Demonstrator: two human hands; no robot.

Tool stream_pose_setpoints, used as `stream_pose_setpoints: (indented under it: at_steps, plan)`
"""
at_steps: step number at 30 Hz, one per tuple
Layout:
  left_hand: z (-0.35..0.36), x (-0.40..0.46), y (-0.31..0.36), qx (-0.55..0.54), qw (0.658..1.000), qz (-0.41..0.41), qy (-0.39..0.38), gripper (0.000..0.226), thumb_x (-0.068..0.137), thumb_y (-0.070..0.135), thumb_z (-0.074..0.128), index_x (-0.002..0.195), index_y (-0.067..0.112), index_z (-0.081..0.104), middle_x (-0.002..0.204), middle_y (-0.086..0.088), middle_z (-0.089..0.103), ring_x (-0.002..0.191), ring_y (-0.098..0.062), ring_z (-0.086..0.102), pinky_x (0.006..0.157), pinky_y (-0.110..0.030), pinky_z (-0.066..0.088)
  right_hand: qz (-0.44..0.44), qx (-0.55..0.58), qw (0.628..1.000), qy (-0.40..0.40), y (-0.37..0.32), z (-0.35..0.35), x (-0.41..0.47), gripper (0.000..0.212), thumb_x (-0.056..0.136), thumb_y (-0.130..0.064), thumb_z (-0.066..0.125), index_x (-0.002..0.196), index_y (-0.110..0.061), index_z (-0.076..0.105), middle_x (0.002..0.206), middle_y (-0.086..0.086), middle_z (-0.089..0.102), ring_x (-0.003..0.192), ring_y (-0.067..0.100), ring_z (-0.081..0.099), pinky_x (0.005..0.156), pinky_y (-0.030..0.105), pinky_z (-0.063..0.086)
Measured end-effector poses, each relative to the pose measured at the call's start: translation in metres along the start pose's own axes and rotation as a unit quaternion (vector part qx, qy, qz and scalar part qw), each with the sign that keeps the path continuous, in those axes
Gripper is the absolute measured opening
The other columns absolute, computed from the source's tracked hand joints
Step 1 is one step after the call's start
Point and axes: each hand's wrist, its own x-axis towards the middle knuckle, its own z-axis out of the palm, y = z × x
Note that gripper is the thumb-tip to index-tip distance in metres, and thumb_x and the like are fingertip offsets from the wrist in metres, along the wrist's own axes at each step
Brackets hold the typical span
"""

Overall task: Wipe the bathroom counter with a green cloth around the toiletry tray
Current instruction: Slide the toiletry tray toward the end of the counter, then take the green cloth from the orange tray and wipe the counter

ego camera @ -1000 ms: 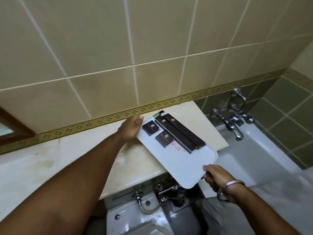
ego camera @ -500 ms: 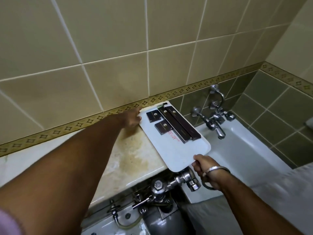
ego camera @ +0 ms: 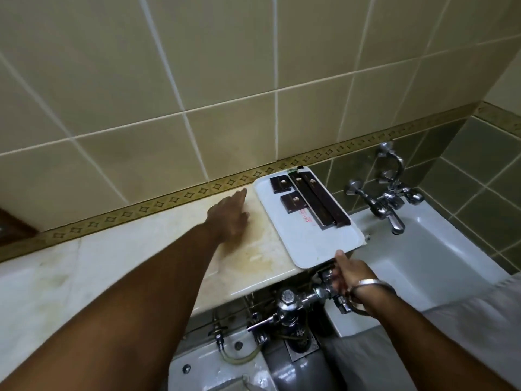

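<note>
The white toiletry tray point(ego camera: 318, 244) lies flat on the right end of the beige marble counter point(ego camera: 141, 258), its near corner overhanging the edge. On it are two long dark boxes point(ego camera: 321, 204) and two small dark square boxes point(ego camera: 293, 203). My left hand point(ego camera: 229, 218) rests flat on the counter just left of the tray, fingers pointing at the wall, apart from the tray. My right hand point(ego camera: 349, 275) pinches the tray's near corner, thumb on the rim and fingers underneath. No green cloth is in view.
A brownish stain point(ego camera: 253, 255) marks the counter beside the tray. Chrome bath taps point(ego camera: 386, 201) and the white bathtub point(ego camera: 423, 258) lie to the right. A chrome flush valve point(ego camera: 290, 306) and toilet point(ego camera: 225, 362) sit below the counter edge. Tiled wall behind.
The tray has been set down flat at the counter's right end. My left hand has come off its far corner and now lies on the counter. My right hand stays at the near corner.
</note>
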Motion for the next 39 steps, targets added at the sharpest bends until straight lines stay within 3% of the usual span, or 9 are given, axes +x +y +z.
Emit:
stream_pose_setpoints:
  at_steps: [3, 6, 11, 19, 23, 26, 32, 36, 39]
  plan:
    - [0.007, -0.062, -0.047, 0.014, 0.999, -0.025, 0.031, 0.070, 0.100, 0.036, 0.043, 0.158, 0.019, 0.008, 0.165, -0.006, 0.017, 0.149, -0.026, 0.022, 0.119, -0.049, 0.019, -0.124, -0.146, 0.981, 0.021, 0.010, 0.024, -0.029, 0.051, 0.097, -0.044, 0.039, 0.062, -0.013, 0.058, 0.056, 0.007, 0.067, 0.053, 0.025, 0.061, 0.057, 0.035, 0.047]
    - [0.010, -0.142, -0.115, 0.021, 0.993, -0.108, 0.034, 0.072, 0.100, 0.042, 0.041, 0.158, 0.021, 0.004, 0.167, -0.003, 0.011, 0.151, -0.026, 0.016, 0.121, -0.050, 0.010, -0.271, -0.215, 0.938, -0.021, 0.006, 0.078, -0.070, 0.023, 0.093, -0.036, 0.054, 0.077, -0.019, 0.055, 0.068, 0.001, 0.062, 0.072, 0.029, 0.064, 0.058, 0.031, 0.037]
    - [0.004, -0.283, -0.210, -0.009, 0.971, -0.231, 0.066, 0.075, 0.097, 0.044, 0.046, 0.158, 0.022, 0.008, 0.165, -0.001, 0.017, 0.150, -0.024, 0.019, 0.119, -0.052, 0.011, -0.495, -0.262, 0.814, -0.157, -0.041, 0.196, -0.136, 0.021, 0.089, -0.025, 0.063, 0.103, -0.009, 0.063, 0.098, 0.010, 0.065, 0.091, 0.027, 0.060, 0.078, 0.037, 0.048]
    - [-0.016, -0.529, -0.350, 0.017, 0.909, -0.412, 0.059, 0.058, 0.096, 0.040, 0.052, 0.147, 0.015, 0.038, 0.148, -0.011, 0.048, 0.133, -0.029, 0.047, 0.111, -0.049, 0.034, -0.601, -0.346, 0.632, -0.345, -0.097, 0.427, -0.275, 0.044, 0.088, -0.042, 0.056, 0.124, -0.017, 0.056, 0.122, 0.007, 0.064, 0.110, 0.031, 0.057, 0.091, 0.042, 0.044]
    - [-0.015, -0.597, -0.380, -0.038, 0.920, -0.387, -0.056, 0.061, 0.089, 0.058, 0.055, 0.139, 0.023, 0.048, 0.138, -0.002, 0.058, 0.121, -0.020, 0.055, 0.102, -0.034, 0.042, -0.639, -0.479, 0.487, -0.353, -0.095, 0.503, -0.331, 0.048, 0.081, -0.061, 0.052, 0.105, -0.020, 0.056, 0.103, 0.005, 0.067, 0.095, 0.030, 0.060, 0.077, 0.036, 0.040]
    - [-0.013, -0.623, -0.393, -0.004, 0.928, -0.353, -0.121, 0.081, 0.076, 0.070, 0.061, 0.143, 0.028, 0.043, 0.138, 0.003, 0.054, 0.121, -0.018, 0.052, 0.102, -0.039, 0.042, -0.626, -0.581, 0.412, -0.319, -0.084, 0.534, -0.357, 0.065, 0.064, -0.078, 0.055, 0.098, -0.022, 0.056, 0.094, 0.002, 0.063, 0.087, 0.026, 0.059, 0.075, 0.037, 0.039]
    - [-0.004, -0.627, -0.417, -0.102, 0.923, -0.352, -0.116, 0.060, 0.065, 0.052, 0.084, 0.110, 0.025, 0.055, 0.108, 0.004, 0.060, 0.096, -0.016, 0.055, 0.076, -0.029, 0.043, -0.434, -0.639, 0.494, -0.400, -0.085, 0.566, -0.376, 0.054, 0.052, -0.056, 0.085, 0.086, -0.021, 0.063, 0.080, -0.002, 0.067, 0.069, 0.018, 0.061, 0.066, 0.029, 0.048]
    - [-0.003, -0.621, -0.423, -0.270, 0.883, -0.365, -0.118, 0.035, 0.070, 0.027, 0.088, 0.098, 0.019, 0.067, 0.098, 0.002, 0.073, 0.090, -0.015, 0.069, 0.069, -0.022, 0.052, -0.341, -0.615, 0.534, -0.469, -0.092, 0.574, -0.378, 0.047, 0.059, -0.036, 0.086, 0.100, -0.017, 0.070, 0.094, 0.003, 0.071, 0.085, 0.025, 0.066, 0.081, 0.034, 0.053]
    - [-0.019, -0.631, -0.428, -0.366, 0.851, -0.374, -0.053, 0.022, 0.076, 0.018, 0.083, 0.093, 0.021, 0.070, 0.089, 0.006, 0.075, 0.083, -0.010, 0.071, 0.065, -0.018, 0.052, -0.224, -0.432, 0.670, -0.561, -0.099, 0.562, -0.372, 0.030, 0.070, -0.010, 0.079, 0.099, -0.010, 0.069, 0.097, 0.012, 0.073, 0.091, 0.032, 0.069, 0.088, 0.043, 0.055]
